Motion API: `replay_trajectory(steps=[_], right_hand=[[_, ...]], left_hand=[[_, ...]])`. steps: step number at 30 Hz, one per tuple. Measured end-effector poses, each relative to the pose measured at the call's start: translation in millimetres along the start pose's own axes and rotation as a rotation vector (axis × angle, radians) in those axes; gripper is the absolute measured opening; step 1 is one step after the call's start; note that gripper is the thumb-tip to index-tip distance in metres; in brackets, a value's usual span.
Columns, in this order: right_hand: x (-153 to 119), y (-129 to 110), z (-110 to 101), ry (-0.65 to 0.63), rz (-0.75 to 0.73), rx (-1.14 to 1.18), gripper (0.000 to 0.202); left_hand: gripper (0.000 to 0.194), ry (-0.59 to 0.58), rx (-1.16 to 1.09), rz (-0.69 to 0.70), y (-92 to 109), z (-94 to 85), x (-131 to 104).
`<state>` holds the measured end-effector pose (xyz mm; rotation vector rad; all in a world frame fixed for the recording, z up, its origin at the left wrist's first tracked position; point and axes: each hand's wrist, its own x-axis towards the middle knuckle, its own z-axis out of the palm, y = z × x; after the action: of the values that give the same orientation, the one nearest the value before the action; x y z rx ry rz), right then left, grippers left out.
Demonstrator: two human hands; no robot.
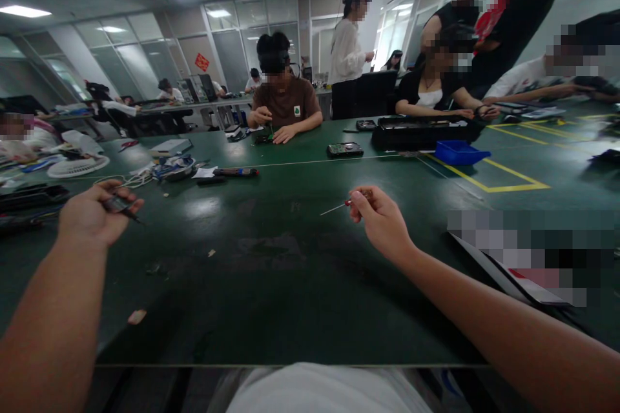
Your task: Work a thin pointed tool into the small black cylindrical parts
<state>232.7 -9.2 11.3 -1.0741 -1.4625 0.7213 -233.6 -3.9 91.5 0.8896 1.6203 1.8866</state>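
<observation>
My left hand [94, 213] is raised over the left part of the green table [271, 310], its fingers closed on a dark screwdriver [119, 204] with the thin tip pointing right and down. On the right, my right hand [380, 219] grips a screwdriver with a red collar [347, 203]; its thin metal shaft points left, above the tabletop. Most of that handle is hidden in my fingers. The two tools are far apart, and neither tip touches an object.
A blue tray [460, 152], a long black casing [421, 133] and a hard drive [345, 150] lie across the table. Cables [174, 166] and a white fan [78, 166] are at left. A pixelated flat item [527, 264] lies right. A person [285, 103] works opposite.
</observation>
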Motion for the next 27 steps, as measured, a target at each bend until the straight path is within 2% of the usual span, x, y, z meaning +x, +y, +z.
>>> replay_trajectory(steps=[1,3,7,10,13,16,19,21,24,27], right_hand=[[0,0,0,-0.004,-0.002,-0.006,0.024],[-1,-1,-1,-0.01,-0.001,-0.019,0.024],[-2,-2,-2,-0.015,0.009,-0.04,0.024],[-2,-4,-2,0.02,0.006,-0.036,0.024],[-1,-6,-3,0.053,0.009,-0.039,0.027],[-1,-8,-3,0.047,0.003,-0.054,0.025],[-3,-11,-4,0.054,-0.018,-0.097,0.025],[-5,-13,-4,0.088,-0.042,-0.119,0.028],[-8,-16,-5,0.118,-0.098,-0.024,0.023],[-10,-19,-5,0.078,-0.143,0.081,0.021]], left_hand=[[0.018,-0.04,-0.094,-0.04,3,17.6,-10],[0.019,-0.201,-0.197,-0.054,5,50.2,-30],[0.022,-0.508,-0.264,-0.135,1,107.1,-73],[0.022,-0.712,-0.266,-0.169,-8,141.3,-109],[0.028,-0.922,-0.234,-0.126,-23,165.8,-144],[0.042,-1.039,0.03,0.088,-43,180.7,-168],[0.037,-1.039,0.244,0.227,-63,187.6,-177],[0.035,-1.052,0.213,0.194,-74,188.5,-177],[0.037,-1.08,0.078,0.122,-86,186.4,-174],[0.038,-1.093,0.043,0.126,-95,183.1,-170]])
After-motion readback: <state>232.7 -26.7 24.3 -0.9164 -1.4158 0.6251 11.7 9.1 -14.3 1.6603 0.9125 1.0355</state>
